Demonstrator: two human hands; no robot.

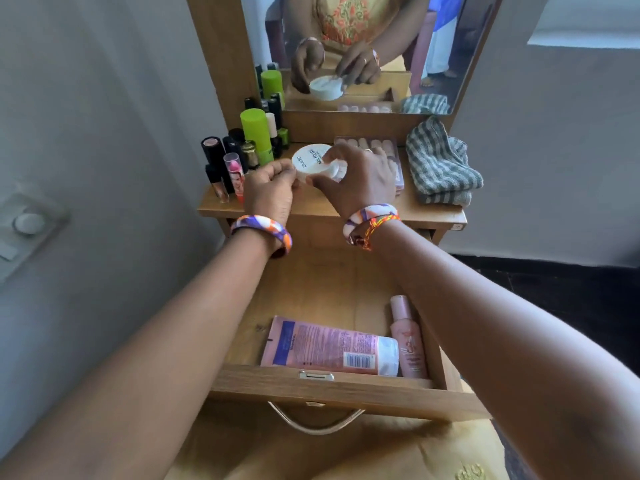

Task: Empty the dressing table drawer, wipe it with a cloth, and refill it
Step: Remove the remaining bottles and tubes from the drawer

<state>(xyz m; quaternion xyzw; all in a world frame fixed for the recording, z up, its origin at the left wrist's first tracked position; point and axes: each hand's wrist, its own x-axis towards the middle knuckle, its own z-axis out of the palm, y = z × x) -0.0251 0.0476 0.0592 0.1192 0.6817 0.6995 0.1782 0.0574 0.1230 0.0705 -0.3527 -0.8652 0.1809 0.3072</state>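
Both hands, left hand [273, 188] and right hand [356, 178], grip a white nail-polish-remover tub [313, 162] above the table [433, 213], at 12 o'clock from the open drawer [311, 289]. Twisting it could knock over the lipsticks [221, 161] at 9 o'clock.

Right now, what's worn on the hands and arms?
Both forearms are bare, with no sleeves. The left hand has a chunky bangle patterned orange, purple and white. The right hand has a matching bangle, an orange-red thread band and a finger ring.
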